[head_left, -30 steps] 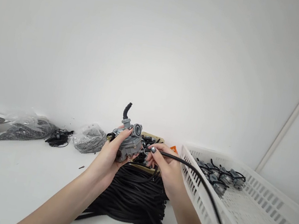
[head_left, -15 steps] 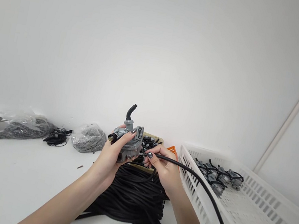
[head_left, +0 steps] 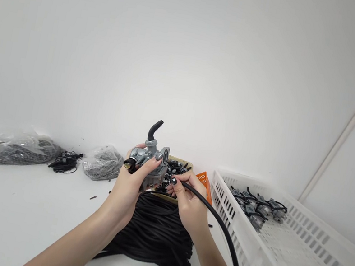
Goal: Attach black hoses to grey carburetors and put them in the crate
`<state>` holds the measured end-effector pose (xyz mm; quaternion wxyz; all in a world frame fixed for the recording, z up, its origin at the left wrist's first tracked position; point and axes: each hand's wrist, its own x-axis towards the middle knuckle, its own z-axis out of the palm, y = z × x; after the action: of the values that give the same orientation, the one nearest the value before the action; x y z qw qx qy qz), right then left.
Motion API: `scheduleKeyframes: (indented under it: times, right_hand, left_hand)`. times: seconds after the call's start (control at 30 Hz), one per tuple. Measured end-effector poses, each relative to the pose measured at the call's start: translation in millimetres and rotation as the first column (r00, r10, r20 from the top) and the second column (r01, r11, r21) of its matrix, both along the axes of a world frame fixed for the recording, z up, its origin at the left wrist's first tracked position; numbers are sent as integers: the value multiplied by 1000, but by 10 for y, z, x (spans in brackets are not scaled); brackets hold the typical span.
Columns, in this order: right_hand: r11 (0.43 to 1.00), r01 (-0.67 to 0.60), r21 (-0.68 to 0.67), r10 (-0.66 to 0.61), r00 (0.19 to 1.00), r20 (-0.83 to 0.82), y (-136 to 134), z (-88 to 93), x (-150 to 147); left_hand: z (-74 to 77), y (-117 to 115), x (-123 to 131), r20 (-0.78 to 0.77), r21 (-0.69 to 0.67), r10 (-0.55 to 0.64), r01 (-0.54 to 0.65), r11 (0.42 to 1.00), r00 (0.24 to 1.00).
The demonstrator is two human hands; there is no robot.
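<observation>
bright, even, whitish light; the wall (head_left: pixel 187 75) is palest near its middle, greyer toward the corners. shadows on the table (head_left: pixel 28 217) are faint. wide-angle distortion stretches the crate (head_left: pixel 316 240) at right, its near part soft.

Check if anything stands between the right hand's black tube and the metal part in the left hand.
Nothing visible does: the right hand pinches the black tube beside the metal part in the left hand. Fingers hide the tube's near end; contact is unclear.
</observation>
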<state>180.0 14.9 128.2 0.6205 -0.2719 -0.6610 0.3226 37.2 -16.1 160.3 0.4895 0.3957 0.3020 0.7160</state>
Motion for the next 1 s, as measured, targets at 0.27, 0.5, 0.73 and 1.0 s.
scheduleKeyframes:
  times: [0.27,0.5,0.73,1.0]
  right_hand:
    - [995,-80,-62,76,995,-61,16,53,16]
    - [978,-159,-137,142,982,-125,48,67,38]
    - [956,-237,-174,209,963,-168,78,36,45]
    - [878,-433,-205,356,876,-325,73,14,72]
  left_hand:
    - [1,13,5,-3,28,7,-7,1000,1000]
    - [12,22,0,5,-37,-17,17,999,1000]
    - [4,13,-2,17,-36,-46,47,998,999]
    - [5,7,10,52,-57,-65,68,996,997]
